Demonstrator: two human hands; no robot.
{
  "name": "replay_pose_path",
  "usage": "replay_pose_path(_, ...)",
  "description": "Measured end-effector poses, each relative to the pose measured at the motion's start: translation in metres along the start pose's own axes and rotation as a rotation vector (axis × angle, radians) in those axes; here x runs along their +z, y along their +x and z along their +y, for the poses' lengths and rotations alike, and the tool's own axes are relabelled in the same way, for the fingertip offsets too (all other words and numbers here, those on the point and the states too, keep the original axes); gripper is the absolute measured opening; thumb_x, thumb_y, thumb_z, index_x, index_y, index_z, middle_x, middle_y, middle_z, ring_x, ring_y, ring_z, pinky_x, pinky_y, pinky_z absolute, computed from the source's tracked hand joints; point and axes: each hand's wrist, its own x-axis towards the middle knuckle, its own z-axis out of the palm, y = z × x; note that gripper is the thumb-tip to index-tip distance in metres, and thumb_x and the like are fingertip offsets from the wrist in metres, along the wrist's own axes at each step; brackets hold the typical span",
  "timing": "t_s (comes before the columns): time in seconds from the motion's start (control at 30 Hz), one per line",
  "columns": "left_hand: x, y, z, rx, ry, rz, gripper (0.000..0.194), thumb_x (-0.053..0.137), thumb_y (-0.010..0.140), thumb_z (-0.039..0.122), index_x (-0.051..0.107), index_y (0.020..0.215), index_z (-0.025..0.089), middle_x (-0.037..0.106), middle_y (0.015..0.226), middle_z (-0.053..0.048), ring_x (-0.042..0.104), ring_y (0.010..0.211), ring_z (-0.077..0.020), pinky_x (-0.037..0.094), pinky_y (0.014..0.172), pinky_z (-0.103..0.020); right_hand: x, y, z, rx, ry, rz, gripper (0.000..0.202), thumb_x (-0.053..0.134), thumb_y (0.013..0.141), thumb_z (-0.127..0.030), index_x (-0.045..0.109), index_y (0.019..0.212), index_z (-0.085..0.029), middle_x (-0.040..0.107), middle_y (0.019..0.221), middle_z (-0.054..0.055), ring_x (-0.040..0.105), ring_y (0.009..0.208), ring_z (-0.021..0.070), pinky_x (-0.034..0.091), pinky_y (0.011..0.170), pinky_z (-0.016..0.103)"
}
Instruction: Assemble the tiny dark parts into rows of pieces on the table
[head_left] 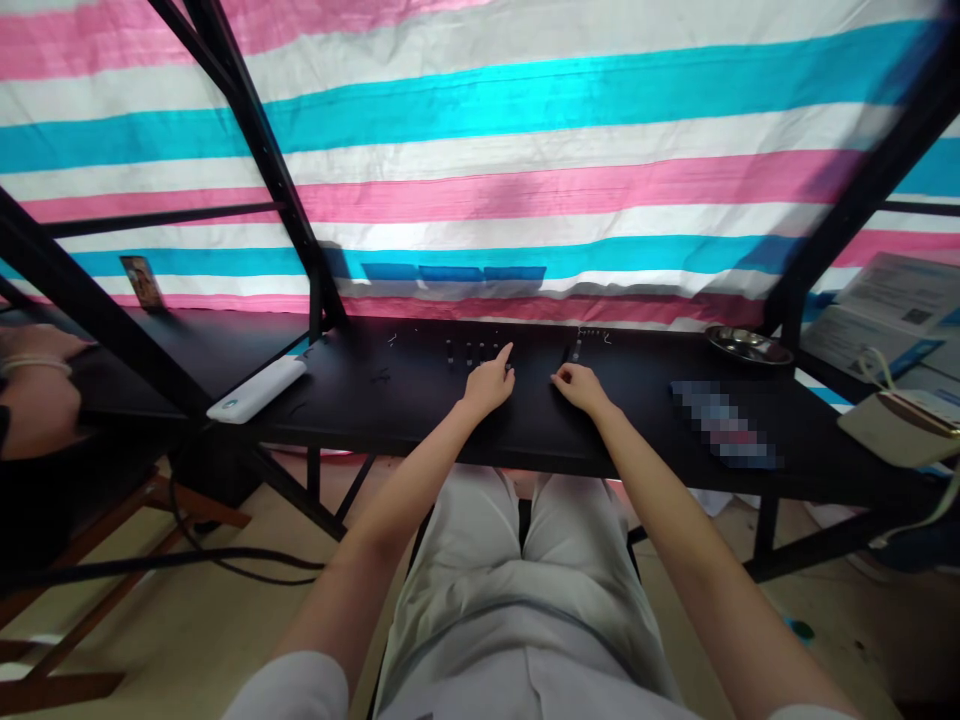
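We look down from head height at a black surface before a striped pink, white and blue sheet. Two bare hands rest over its middle. The left hand has its index finger stretched forward and its thumb apart from it, beside a short row of small dark pieces; we cannot tell whether it grips one. The right hand is curled, thumb and index finger together, just in front of a small slim piece; we cannot tell what, if anything, is pinched there. Beyond it lie tiny pale bits. To the right sits a shiny metal dish; to the left, a long white object.

We judge the step in hand to be sorting or placing these little pieces. The next move seems to call for a light fingertip pinch that leaves neighbouring pieces undisturbed.
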Motion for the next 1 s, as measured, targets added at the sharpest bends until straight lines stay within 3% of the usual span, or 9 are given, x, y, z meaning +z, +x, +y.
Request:
replay_pose_path(0.1,0.001,0.009,0.008,-0.046,0.074,-0.056,0.063,0.045,0.087,0.025,0.023,0.146,0.02,0.067,0.088,-0.01,0.064,0.081,-0.0227,0.047,0.076,-0.032,0.002,0.0,0.0,-0.037,0.011,0.009,0.015,0.055,0.078,-0.03,0.058,0.067,-0.02,0.06,0.068,0.001,0.05,0.061,0.0132,0.035,0.059,0.024)
replay_pose_path(0.2,0.007,0.016,0.014,-0.099,0.112,-0.072,0.065,0.045,0.087,0.026,0.02,0.147,0.015,0.067,0.095,-0.015,0.064,0.087,-0.0254,0.047,0.078,-0.034,0.003,0.001,0.001,-0.056,0.016,0.015,0.015,0.055,0.078,-0.03,0.058,0.067,-0.02,0.06,0.067,0.001,0.05,0.061,0.0135,0.035,0.059,0.024)
replay_pose_path(0.3,0.013,0.021,0.016,-0.122,0.105,-0.056,0.057,0.044,0.088,0.026,0.031,0.142,0.014,0.066,0.098,-0.017,0.064,0.09,-0.0274,0.046,0.079,-0.035,0.003,0.001,0.002,-0.062,0.023,0.016,0.016,0.055,0.078,-0.03,0.057,0.066,-0.02,0.06,0.067,0.001,0.051,0.061,0.0136,0.036,0.059,0.025)
replay_pose_path(0.47,0.024,0.021,0.01,-0.091,-0.01,0.092,0.031,0.04,0.091,0.023,0.052,0.12,0.02,0.063,0.104,-0.014,0.064,0.086,-0.0244,0.045,0.077,-0.033,0.004,0.002,0.001,-0.068,0.018,0.025,0.016,0.055,0.078,-0.031,0.056,0.066,-0.02,0.06,0.068,0.001,0.051,0.062,0.014,0.036,0.06,0.025)
replay_pose_path(0.67,0.033,0.016,-0.003,-0.024,-0.249,0.181,0.017,0.045,0.088,0.018,0.056,0.101,0.021,0.064,0.085,-0.006,0.061,0.073,-0.0174,0.043,0.069,-0.027,0.005,0.002,0.002,-0.083,0.006,0.028,0.015,0.054,0.079,-0.03,0.058,0.068,-0.02,0.061,0.07,0.002,0.052,0.063,0.0149,0.04,0.061,0.027)
replay_pose_path(0.8,0.038,0.016,-0.007,0.102,-0.493,0.233,0.015,0.045,0.087,0.016,0.054,0.098,0.02,0.059,0.071,0.0,0.057,0.065,-0.0116,0.042,0.066,-0.022,0.007,0.001,-0.002,-0.172,0.074,0.099,0.023,0.051,0.082,-0.034,0.061,0.096,-0.019,0.063,0.084,0.005,0.056,0.069,0.0167,0.045,0.066,0.03)
replay_pose_path(0.9,0.042,0.016,-0.007,0.184,-0.593,0.231,0.014,0.046,0.086,0.016,0.053,0.098,0.019,0.056,0.071,0.002,0.058,0.066,-0.0098,0.043,0.066,-0.02,0.009,-0.001,-0.009,-0.294,0.114,0.122,0.04,0.047,0.086,-0.036,0.052,0.121,-0.017,0.062,0.099,0.01,0.059,0.078,0.0187,0.048,0.071,0.032)
replay_pose_path(1.0,0.044,0.015,-0.006,0.236,-0.626,0.202,0.013,0.047,0.085,0.017,0.053,0.097,0.019,0.056,0.073,0.002,0.059,0.068,-0.0094,0.043,0.066,-0.02,0.008,-0.001,-0.016,-0.399,0.069,0.093,0.034,0.043,0.089,-0.032,0.054,0.119,-0.017,0.062,0.1,0.011,0.06,0.085,0.0204,0.048,0.076,0.034)
